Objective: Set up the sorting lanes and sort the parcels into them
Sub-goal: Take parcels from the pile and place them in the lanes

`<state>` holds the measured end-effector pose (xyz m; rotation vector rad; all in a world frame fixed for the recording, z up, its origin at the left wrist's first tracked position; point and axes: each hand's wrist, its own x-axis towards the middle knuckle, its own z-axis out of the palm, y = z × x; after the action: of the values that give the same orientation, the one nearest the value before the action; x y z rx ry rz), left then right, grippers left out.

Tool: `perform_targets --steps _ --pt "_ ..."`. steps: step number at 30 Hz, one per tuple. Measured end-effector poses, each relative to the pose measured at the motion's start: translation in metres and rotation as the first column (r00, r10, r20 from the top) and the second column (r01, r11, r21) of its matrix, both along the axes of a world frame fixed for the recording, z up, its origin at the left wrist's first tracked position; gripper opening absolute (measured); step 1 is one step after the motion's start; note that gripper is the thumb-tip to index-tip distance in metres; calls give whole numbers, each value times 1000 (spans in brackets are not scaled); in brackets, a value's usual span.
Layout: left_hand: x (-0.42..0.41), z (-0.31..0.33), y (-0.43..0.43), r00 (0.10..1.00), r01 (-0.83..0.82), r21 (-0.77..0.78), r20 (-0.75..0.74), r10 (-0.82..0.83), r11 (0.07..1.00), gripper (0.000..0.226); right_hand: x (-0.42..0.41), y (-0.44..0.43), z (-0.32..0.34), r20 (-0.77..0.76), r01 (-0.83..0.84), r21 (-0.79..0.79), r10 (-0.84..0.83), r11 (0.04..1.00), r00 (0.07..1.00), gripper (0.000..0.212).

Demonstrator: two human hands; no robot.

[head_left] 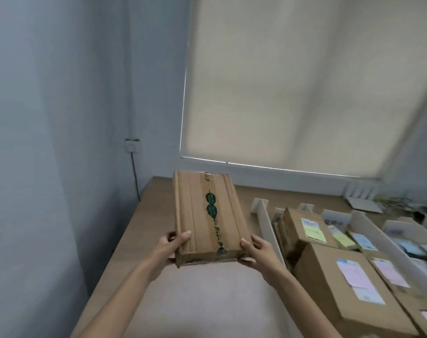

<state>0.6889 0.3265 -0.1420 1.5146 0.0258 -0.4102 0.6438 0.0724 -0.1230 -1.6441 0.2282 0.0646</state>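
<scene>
I hold a flat brown cardboard parcel (207, 215) with green-printed tape down its middle, lifted above the left part of the wooden table (144, 215). My left hand (174, 245) grips its near left corner, thumb on top. My right hand (255, 251) grips the near right corner. To the right, white divider strips (268, 223) form lanes on the table. Labelled cardboard parcels (305, 228) lie in those lanes, a large one (348, 289) nearest me.
A wall stands close on the left with a socket (133, 145) and cable. A drawn roller blind (292, 89) covers the window behind the table. A white router (361, 198) and cables sit at the far right.
</scene>
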Motion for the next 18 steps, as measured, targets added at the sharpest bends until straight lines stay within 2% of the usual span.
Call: perform_targets --steps 3,4,6,7,8,10,11,12,14,15,18 --pt "-30 20 -16 999 41 -66 16 -40 997 73 -45 -10 24 20 23 -82 -21 996 1000 42" --pt "-39 25 -21 999 36 -59 27 -35 998 74 -57 -11 30 55 64 -178 -55 982 997 47" --pt "-55 34 -31 998 0 -23 57 1 1000 87 -79 -11 39 185 205 -480 -129 853 974 55" --pt "-61 37 -36 996 -20 -9 83 20 1000 93 -88 -8 43 267 275 -571 -142 774 953 55" --pt "-68 42 -41 993 -33 8 116 32 999 100 -99 -5 47 330 319 -588 -140 743 933 54" --pt "-82 49 -53 980 -64 73 195 48 995 108 -117 7 55 392 324 -574 -95 752 915 53" --pt "-93 54 -60 963 -91 108 262 60 990 106 -124 14 60 383 293 -544 -77 787 920 56" --pt "-103 58 -67 937 -126 131 343 74 983 103 -129 22 65 351 247 -469 -77 848 933 59" --pt "-128 63 -80 859 -154 178 510 43 972 104 -140 38 75 285 195 -207 -131 959 950 64" --pt "-142 65 -84 819 -149 210 574 1 966 105 -144 45 78 285 215 -124 -172 969 943 66" --pt "-173 66 -87 710 -78 282 689 -145 956 93 -155 53 76 329 340 -96 -293 935 898 74"
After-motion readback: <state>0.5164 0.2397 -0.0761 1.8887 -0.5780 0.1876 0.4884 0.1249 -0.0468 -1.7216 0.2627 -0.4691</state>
